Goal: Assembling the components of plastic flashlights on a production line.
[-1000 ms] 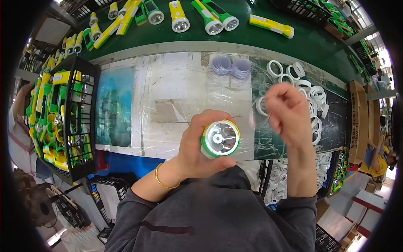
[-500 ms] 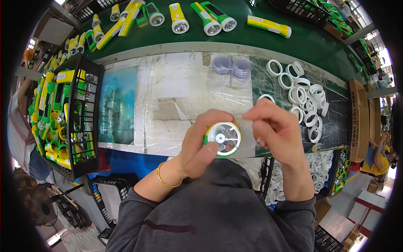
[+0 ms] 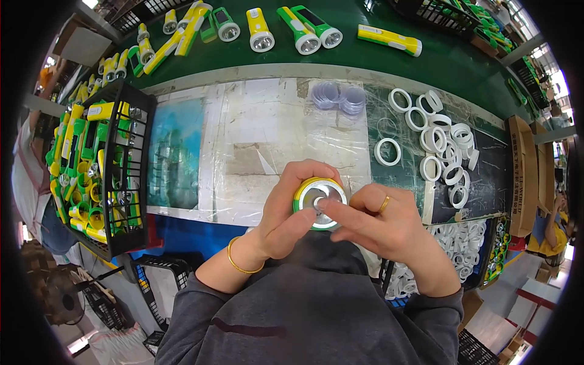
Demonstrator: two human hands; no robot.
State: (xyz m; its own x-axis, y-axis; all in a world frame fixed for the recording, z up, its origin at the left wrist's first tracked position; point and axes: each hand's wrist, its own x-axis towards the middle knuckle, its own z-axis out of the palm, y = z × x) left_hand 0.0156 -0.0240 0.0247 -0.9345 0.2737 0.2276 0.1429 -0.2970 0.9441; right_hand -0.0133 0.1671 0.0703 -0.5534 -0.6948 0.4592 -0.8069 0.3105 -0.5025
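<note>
My left hand (image 3: 281,216) is wrapped round a yellow and green flashlight (image 3: 297,205), its round head facing up at me. The head has a white rim and a shiny reflector, and my left thumb rests on its edge. From the right, my right hand (image 3: 386,225) reaches over the head. Its index finger is stretched out and its tip touches near the reflector's centre. The thumb sits lower and apart, while the other fingers are bent. I see nothing held between them. The flashlight's body is hidden below its head and my left hand.
Clear plastic discs (image 3: 339,97) lie in two stacks at the back. White rings (image 3: 433,139) are scattered to the right, with one ring (image 3: 387,151) apart. A black crate (image 3: 126,176) full of flashlights stands left. More flashlights (image 3: 261,33) line the green surface behind.
My right hand has moved left and down, from beside the flashlight onto its head, and its index finger has straightened. One white ring is now fully uncovered. My left hand keeps its hold.
</note>
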